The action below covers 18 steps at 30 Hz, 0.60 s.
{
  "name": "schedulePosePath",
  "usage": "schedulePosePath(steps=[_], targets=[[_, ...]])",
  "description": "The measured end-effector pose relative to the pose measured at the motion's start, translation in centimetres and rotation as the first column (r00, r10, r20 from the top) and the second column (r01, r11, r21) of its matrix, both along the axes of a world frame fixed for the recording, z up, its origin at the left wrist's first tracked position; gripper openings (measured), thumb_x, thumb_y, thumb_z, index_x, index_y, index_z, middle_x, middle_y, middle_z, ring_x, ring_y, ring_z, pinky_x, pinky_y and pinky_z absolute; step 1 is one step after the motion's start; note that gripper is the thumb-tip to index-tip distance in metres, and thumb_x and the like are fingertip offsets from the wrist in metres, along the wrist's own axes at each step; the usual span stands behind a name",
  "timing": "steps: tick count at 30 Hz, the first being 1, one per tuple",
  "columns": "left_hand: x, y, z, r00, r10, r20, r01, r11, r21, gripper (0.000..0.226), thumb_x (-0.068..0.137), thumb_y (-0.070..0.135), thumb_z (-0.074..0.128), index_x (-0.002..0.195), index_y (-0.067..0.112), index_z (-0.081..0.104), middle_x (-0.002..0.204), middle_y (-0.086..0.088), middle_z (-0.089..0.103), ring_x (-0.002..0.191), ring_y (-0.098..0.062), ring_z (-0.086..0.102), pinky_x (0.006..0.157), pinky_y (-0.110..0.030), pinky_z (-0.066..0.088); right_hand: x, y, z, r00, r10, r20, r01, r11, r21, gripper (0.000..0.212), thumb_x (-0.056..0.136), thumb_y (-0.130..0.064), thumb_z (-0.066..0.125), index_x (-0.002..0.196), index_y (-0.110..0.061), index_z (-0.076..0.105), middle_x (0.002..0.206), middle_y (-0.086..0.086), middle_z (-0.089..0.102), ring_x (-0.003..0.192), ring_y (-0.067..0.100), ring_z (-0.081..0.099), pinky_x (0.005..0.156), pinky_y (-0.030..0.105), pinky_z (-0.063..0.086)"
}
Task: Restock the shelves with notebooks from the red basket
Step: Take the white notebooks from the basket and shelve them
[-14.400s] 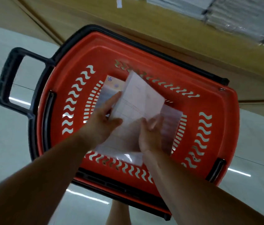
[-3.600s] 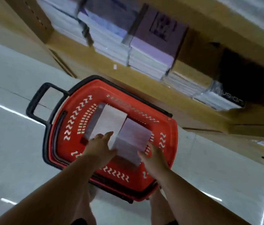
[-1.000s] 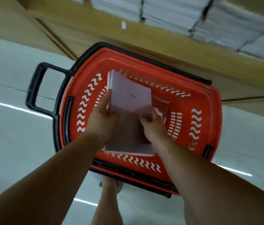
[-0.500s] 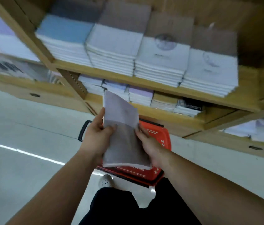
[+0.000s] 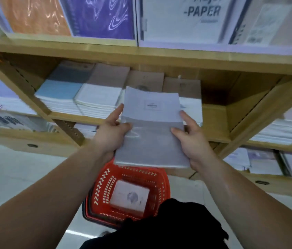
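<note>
Left hand [image 5: 112, 131] and right hand [image 5: 192, 141] grip the sides of a notebook stack [image 5: 152, 130], raised just in front of the middle shelf [image 5: 213, 113], not yet set down; another pack [image 5: 130, 197] lies in the red basket [image 5: 102, 184] below, so I'd call restocking partway

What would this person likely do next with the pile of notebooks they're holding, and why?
Probably slide the notebook pile forward onto the shelf stack behind it. The left hand and right hand grip its sides, holding it at that shelf's height; more notebooks wait in the red basket.
</note>
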<state>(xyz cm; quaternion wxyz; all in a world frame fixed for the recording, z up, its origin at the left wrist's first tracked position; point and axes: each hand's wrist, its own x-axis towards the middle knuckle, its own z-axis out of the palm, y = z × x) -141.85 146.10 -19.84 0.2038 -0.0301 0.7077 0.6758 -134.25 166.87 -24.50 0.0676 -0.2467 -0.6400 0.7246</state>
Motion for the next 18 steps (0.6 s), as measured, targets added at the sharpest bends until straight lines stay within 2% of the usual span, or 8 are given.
schedulePosePath(steps=[4,7,9,10,12,14,16,18], targets=[[-3.1,7.5,-1.7,0.989,-0.136,-0.052,0.135,0.991,-0.020,0.065,0.098,-0.002,0.054,0.146,0.040,0.044,0.090,0.010,0.077,0.085,-0.018,0.074,0.072,-0.031,0.061,-1.5,6.7,-0.2,0.991,-0.130,-0.018,0.131,0.989,0.075,0.061,0.097,-0.008,0.065,0.150,-0.033,0.048,0.124,-0.007,0.068,0.102,0.008,0.070,0.077,0.027,0.060],[-6.2,12.2,-3.9,0.964,-0.244,-0.107,0.230,0.965,-0.124,0.056,0.093,-0.006,0.055,0.119,0.044,0.059,0.098,0.010,0.073,0.091,-0.016,0.070,0.069,-0.019,0.056,-4.5,11.0,-0.9,0.982,-0.188,0.007,0.184,0.965,0.188,0.050,0.098,-0.009,0.063,0.142,-0.030,0.056,0.118,-0.011,0.068,0.103,0.011,0.066,0.080,0.033,0.058],[-8.4,14.2,-5.5,0.935,-0.319,-0.154,0.278,0.931,-0.239,0.052,0.084,0.010,0.070,0.128,0.035,0.062,0.114,0.006,0.072,0.100,-0.016,0.070,0.077,-0.025,0.059,-7.2,13.1,-2.1,0.968,-0.245,0.050,0.227,0.944,0.239,0.034,0.098,-0.008,0.062,0.129,-0.022,0.063,0.105,-0.010,0.068,0.098,0.016,0.065,0.075,0.032,0.056],[-9.6,14.9,-6.2,0.908,-0.378,-0.181,0.309,0.895,-0.321,0.066,0.077,0.022,0.078,0.139,0.031,0.058,0.124,0.004,0.069,0.106,-0.016,0.069,0.086,-0.031,0.060,-8.8,13.9,-3.0,0.960,-0.272,0.070,0.243,0.930,0.277,0.026,0.097,-0.008,0.062,0.121,-0.019,0.063,0.104,-0.005,0.068,0.100,0.022,0.066,0.076,0.033,0.056],[-11.4,15.5,-6.8,0.826,-0.522,-0.215,0.347,0.770,-0.535,0.090,0.070,0.036,0.087,0.149,0.026,0.047,0.140,0.000,0.060,0.121,-0.018,0.062,0.102,-0.027,0.049,-11.4,15.1,-4.4,0.951,-0.291,0.105,0.237,0.904,0.356,0.019,0.097,-0.010,0.063,0.114,-0.019,0.062,0.111,0.007,0.068,0.107,0.031,0.066,0.088,0.042,0.058],[-12.5,15.6,-7.2,0.669,-0.681,-0.298,0.278,0.602,-0.749,0.094,0.069,0.046,0.085,0.150,0.020,0.046,0.144,-0.006,0.055,0.129,-0.026,0.055,0.102,-0.022,0.039,-13.3,15.7,-5.3,0.957,-0.258,0.134,0.184,0.895,0.406,0.035,0.097,-0.012,0.064,0.131,-0.019,0.062,0.116,0.004,0.064,0.113,0.024,0.063,0.100,0.042,0.053],[-13.1,15.1,-7.5,0.527,-0.780,-0.337,0.110,0.456,-0.883,0.099,0.062,0.057,0.081,0.148,0.022,0.046,0.144,-0.009,0.054,0.130,-0.033,0.051,0.106,-0.032,0.040,-14.3,15.8,-5.8,0.962,-0.226,0.154,0.128,0.870,0.476,0.050,0.097,-0.017,0.065,0.145,-0.023,0.055,0.120,0.000,0.064,0.113,0.018,0.060,0.101,0.037,0.051],[-13.7,14.5,-8.5,0.530,-0.811,-0.248,0.014,0.301,-0.954,0.106,0.066,0.064,0.079,0.154,0.024,0.035,0.155,-0.010,0.042,0.141,-0.035,0.037,0.117,-0.044,0.031,-14.7,15.7,-6.3,0.961,-0.204,0.186,0.077,0.844,0.531,0.055,0.094,-0.032,0.067,0.147,-0.027,0.053,0.126,0.004,0.068,0.117,0.024,0.062,0.101,0.040,0.052]])
